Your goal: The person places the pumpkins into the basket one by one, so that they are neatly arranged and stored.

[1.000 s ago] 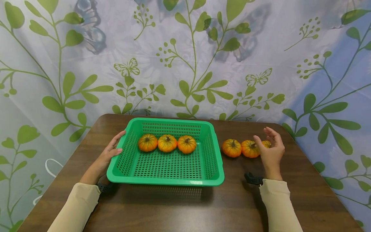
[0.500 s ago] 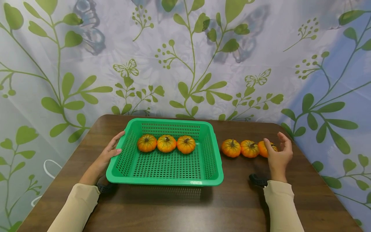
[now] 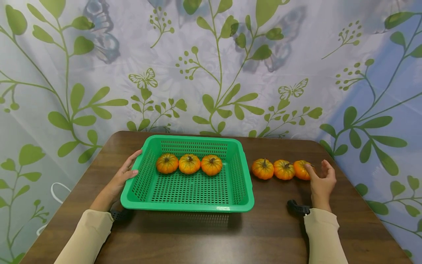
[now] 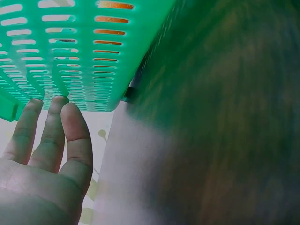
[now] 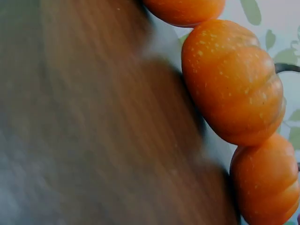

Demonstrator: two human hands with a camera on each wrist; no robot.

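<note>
A green plastic basket [image 3: 184, 206] with slotted walls stands on the table. Inside, along its back, three small orange pumpkins sit in a row: left [image 3: 167, 163], middle [image 3: 189, 164] and right [image 3: 211, 165]. My left hand [image 3: 120, 180] rests at the basket's left side, thumb by the rim; its straight fingers [image 4: 50, 136] reach the slotted wall in the left wrist view. Right of the basket, three more pumpkins line up side by side: near one [image 3: 263, 169], middle one [image 3: 284, 170], far-right one [image 3: 300, 170]. My right hand [image 3: 322, 186] is beside the far-right pumpkin, fingers parted, thumb overlapping its edge.
The brown wooden table [image 3: 211, 238] ends at a patterned cloth backdrop [image 3: 184, 91] with green leaves and butterflies. A white cable loop [image 3: 54, 190] shows beyond the left table edge. Black straps with a camera mount [image 3: 296, 208] sit on the wrists.
My right hand has moved right and slightly toward me along the pumpkin row, uncovering the far-right pumpkin. The left hand, basket and pumpkins stay in place.
</note>
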